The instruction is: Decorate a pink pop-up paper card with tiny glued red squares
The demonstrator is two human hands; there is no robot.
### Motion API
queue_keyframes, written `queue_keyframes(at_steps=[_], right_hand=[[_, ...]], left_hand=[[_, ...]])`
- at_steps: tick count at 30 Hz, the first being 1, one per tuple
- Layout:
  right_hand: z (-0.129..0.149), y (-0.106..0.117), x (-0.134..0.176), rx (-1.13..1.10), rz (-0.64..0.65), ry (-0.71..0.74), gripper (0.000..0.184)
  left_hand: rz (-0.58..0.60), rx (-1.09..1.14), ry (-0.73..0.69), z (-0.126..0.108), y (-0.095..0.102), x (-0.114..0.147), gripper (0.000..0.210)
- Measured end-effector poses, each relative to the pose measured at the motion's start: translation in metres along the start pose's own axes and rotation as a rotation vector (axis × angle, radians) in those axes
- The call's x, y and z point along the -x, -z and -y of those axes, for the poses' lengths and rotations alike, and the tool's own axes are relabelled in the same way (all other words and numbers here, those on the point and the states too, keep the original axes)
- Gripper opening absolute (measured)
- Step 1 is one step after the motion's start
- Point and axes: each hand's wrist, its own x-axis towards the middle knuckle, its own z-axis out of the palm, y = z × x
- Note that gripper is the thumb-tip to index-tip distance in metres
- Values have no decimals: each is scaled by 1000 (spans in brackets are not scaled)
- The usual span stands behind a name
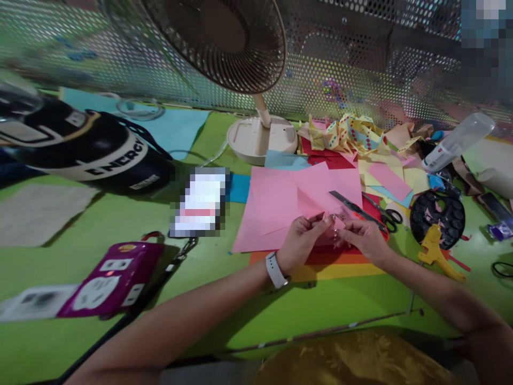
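Both hands meet over the near right part of a big pink sheet (276,200), and the small pink paper piece (339,223) is between them, just above the layered papers. The left hand (301,241) has its grip closed, thumb and fingers pinching the paper's left side; the right hand (364,239) pinches its right side the same way — the fingertips of the two nearly meet, and the exact fold is too small to make out. A pale watch (276,270) circles the left wrist. Just beyond the right hand lies a long dark blade (345,203), its far end pointing away to the left, with black-handled scissors (380,210) beside it. Orange paper (262,258) and yellow paper (340,272) show along the near edge of the pink sheet, on the green bench (340,305). To the right, a yellow glue gun (436,248) rests against a round black palette (452,214) that has pink scraps in it. Farther back, crumpled patterned paper (356,132) is heaped near the fan base (244,141), and a clear bottle (460,143) leans at the right. On the left are a lit phone (202,200), a purple pouch (116,278) and a large black bottle (116,152) marked ENERGY — this last one lying tilted across the bench.
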Motion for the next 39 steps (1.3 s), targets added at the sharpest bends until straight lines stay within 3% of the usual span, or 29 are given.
queue_keyframes(at_steps=[5,15,19,23,28,39], right_hand=[[-1,0,-2,-5,25,-17,40],[3,1,3,138,44,50,49],[4,0,4,173,52,115,49],[9,2,4,380,14,263,51],[13,4,5,440,17,338,49],[14,2,7,441,6,315,48]], left_hand=[[44,9,16,-1,-2,1,30],[-6,-54,31,4,5,-2,27],[15,-37,16,2,2,-2,29],[11,-73,21,0,2,-3,32],[63,-91,6,-3,1,1,35],[273,-120,59,-2,1,2,32]])
